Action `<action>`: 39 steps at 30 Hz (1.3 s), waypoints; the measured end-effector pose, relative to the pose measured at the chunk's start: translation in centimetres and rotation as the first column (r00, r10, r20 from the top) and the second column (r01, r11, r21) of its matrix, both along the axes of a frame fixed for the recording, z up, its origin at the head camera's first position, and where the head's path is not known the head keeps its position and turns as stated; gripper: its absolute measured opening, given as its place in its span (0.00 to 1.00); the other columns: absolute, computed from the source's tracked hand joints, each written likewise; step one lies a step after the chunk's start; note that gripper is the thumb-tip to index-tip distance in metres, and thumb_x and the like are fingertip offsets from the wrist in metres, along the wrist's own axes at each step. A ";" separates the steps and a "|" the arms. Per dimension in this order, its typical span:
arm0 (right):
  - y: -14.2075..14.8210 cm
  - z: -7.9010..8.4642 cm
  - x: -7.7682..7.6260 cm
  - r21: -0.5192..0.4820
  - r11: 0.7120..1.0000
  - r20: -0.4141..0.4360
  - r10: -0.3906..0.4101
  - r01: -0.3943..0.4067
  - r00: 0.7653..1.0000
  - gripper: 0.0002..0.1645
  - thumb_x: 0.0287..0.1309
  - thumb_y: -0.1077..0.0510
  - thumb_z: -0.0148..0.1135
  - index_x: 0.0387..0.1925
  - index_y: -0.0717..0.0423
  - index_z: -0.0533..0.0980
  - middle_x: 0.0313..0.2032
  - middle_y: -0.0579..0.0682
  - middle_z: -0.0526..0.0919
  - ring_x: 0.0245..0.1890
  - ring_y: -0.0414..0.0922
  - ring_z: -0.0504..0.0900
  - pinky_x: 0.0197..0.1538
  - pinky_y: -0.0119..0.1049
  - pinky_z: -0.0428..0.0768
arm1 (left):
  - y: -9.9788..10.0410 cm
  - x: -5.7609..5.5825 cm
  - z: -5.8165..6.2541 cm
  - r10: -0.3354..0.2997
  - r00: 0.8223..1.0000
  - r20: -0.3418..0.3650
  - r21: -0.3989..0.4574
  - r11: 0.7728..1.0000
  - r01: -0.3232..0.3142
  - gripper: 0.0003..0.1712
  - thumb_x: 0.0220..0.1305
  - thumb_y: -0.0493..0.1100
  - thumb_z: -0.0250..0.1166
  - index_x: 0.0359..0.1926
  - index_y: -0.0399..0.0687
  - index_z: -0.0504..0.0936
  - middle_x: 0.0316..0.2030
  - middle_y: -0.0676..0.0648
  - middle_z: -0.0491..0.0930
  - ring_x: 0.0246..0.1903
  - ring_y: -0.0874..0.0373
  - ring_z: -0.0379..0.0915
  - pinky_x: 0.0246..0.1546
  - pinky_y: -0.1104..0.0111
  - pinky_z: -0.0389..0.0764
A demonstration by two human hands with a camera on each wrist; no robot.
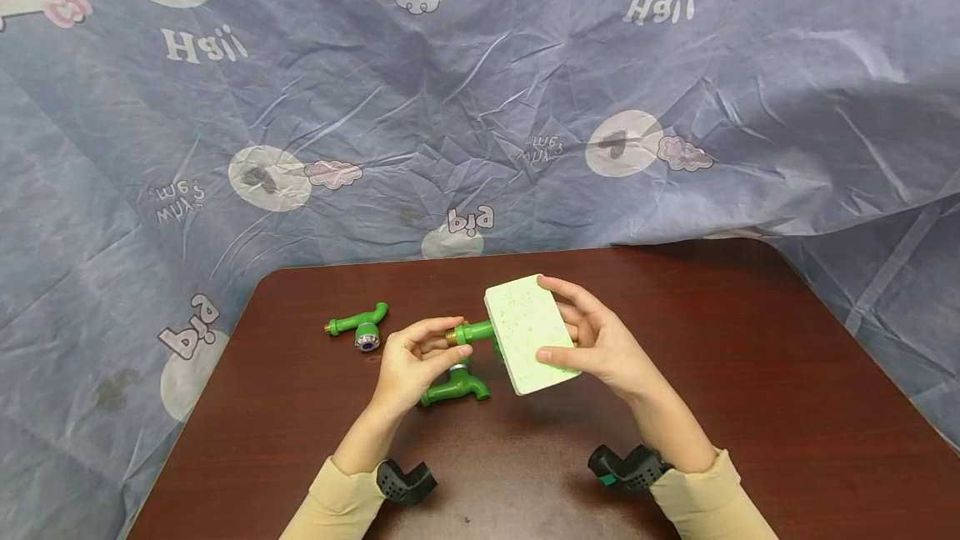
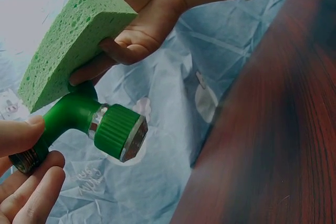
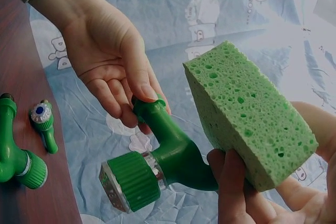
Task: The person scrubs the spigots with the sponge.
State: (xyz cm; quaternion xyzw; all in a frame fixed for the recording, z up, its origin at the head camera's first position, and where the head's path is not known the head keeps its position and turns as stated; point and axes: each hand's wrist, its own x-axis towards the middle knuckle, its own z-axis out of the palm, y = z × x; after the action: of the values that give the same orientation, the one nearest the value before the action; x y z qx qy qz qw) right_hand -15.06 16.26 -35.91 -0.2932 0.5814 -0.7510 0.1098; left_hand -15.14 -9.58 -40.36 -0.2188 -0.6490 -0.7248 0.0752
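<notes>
Above the table, my left hand [image 1: 408, 365] pinches the brass threaded end of a green faucet [image 1: 476, 332] between thumb and fingers. My right hand [image 1: 603, 348] grips a light green sponge [image 1: 528, 336] by its edges, thumb on the near face. The sponge overlaps the faucet's spout end in the head view and hides it. In the right wrist view, the faucet's ribbed green knob [image 3: 134, 182] with a silver cap points down and left. The right fingertips [image 3: 231, 174] are right at the spout, beneath the porous sponge.
On the dark red-brown table [image 1: 750, 357] lie two more green faucets: one faucet [image 1: 367, 323] at the far left, another faucet [image 1: 455, 388] just below the left hand. A blue printed cloth [image 1: 450, 107] hangs behind the table. Each wrist wears a black camera mount.
</notes>
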 end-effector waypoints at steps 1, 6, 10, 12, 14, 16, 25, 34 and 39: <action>0.0 0.0 0.0 0.000 1.000 -0.002 0.003 -0.003 1.000 0.49 0.45 0.79 0.62 0.68 0.59 0.55 0.54 0.57 0.74 0.43 0.48 0.82 0.35 0.49 0.83 | 0.0 0.0 0.0 0.000 1.000 0.003 -0.003 1.000 0.000 0.21 0.49 0.26 0.69 0.47 0.25 0.78 0.42 0.34 0.81 0.32 0.55 0.82 0.33 0.67 0.84; 0.2 -0.1 -0.2 -0.009 1.000 -0.034 0.028 -0.029 0.999 0.47 0.47 0.79 0.61 0.68 0.60 0.54 0.54 0.58 0.74 0.43 0.48 0.82 0.34 0.49 0.84 | 0.0 0.1 0.0 0.004 1.000 0.015 -0.021 1.000 -0.004 0.21 0.50 0.27 0.70 0.47 0.25 0.78 0.41 0.36 0.82 0.33 0.55 0.82 0.31 0.69 0.84; 0.3 -0.2 -0.2 -0.004 1.000 -0.021 0.031 -0.031 0.999 0.47 0.46 0.79 0.61 0.68 0.60 0.55 0.53 0.58 0.74 0.42 0.48 0.82 0.34 0.49 0.84 | 0.0 0.1 0.0 0.002 0.999 0.044 -0.024 1.000 -0.001 0.21 0.50 0.29 0.70 0.47 0.27 0.79 0.41 0.40 0.83 0.33 0.55 0.82 0.31 0.70 0.83; 0.3 -0.2 -0.2 -0.001 1.000 -0.014 0.031 -0.031 0.999 0.48 0.46 0.80 0.61 0.68 0.59 0.55 0.53 0.57 0.75 0.42 0.48 0.82 0.34 0.49 0.83 | 0.0 0.1 0.0 0.003 0.998 0.057 -0.023 1.000 -0.002 0.21 0.50 0.30 0.71 0.47 0.28 0.80 0.41 0.42 0.83 0.33 0.56 0.82 0.31 0.70 0.83; 0.3 -0.2 -0.2 -0.001 0.999 -0.016 0.034 -0.034 0.999 0.48 0.46 0.80 0.61 0.68 0.59 0.55 0.52 0.57 0.75 0.42 0.48 0.82 0.35 0.49 0.83 | -0.1 0.2 0.0 0.001 0.998 0.062 -0.018 1.000 0.000 0.20 0.51 0.30 0.70 0.47 0.28 0.79 0.41 0.43 0.83 0.33 0.56 0.82 0.31 0.69 0.83; 0.3 -0.3 -0.3 -0.007 0.999 -0.028 0.041 -0.042 0.999 0.47 0.47 0.80 0.60 0.68 0.59 0.55 0.52 0.57 0.74 0.43 0.48 0.82 0.35 0.49 0.84 | -0.1 0.2 0.0 -0.003 0.998 0.061 -0.014 1.000 0.004 0.20 0.52 0.30 0.70 0.47 0.27 0.79 0.40 0.43 0.83 0.33 0.56 0.82 0.32 0.68 0.84; 0.3 -0.4 -0.4 -0.018 0.999 -0.042 0.046 -0.046 0.998 0.47 0.48 0.79 0.60 0.68 0.58 0.55 0.54 0.56 0.74 0.44 0.47 0.81 0.35 0.47 0.84 | -0.1 0.1 0.1 -0.010 0.999 0.049 -0.011 1.000 0.011 0.21 0.51 0.29 0.70 0.47 0.22 0.77 0.40 0.34 0.81 0.34 0.56 0.82 0.35 0.66 0.84; 0.2 -0.2 -0.3 0.001 0.999 -0.028 0.035 -0.035 0.999 0.47 0.47 0.79 0.60 0.68 0.58 0.55 0.52 0.57 0.75 0.41 0.49 0.82 0.35 0.48 0.84 | -0.1 0.1 0.2 0.004 0.999 0.044 0.019 1.000 -0.005 0.18 0.53 0.26 0.67 0.47 0.23 0.78 0.36 0.50 0.83 0.32 0.62 0.80 0.34 0.68 0.84; 0.1 -0.2 -0.2 0.003 1.000 -0.027 0.025 -0.025 0.999 0.47 0.47 0.79 0.60 0.68 0.57 0.55 0.52 0.57 0.76 0.41 0.49 0.82 0.35 0.48 0.84 | -0.1 0.1 0.3 -0.005 0.998 0.056 0.045 0.999 0.002 0.17 0.52 0.26 0.67 0.46 0.25 0.79 0.36 0.51 0.84 0.31 0.62 0.80 0.34 0.68 0.84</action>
State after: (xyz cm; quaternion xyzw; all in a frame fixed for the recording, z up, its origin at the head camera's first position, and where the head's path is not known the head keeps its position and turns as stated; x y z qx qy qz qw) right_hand -15.29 16.36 -36.11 -0.3107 0.5800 -0.7447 0.1118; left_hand -15.01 -9.65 -40.10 -0.1977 -0.6342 -0.7450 0.0606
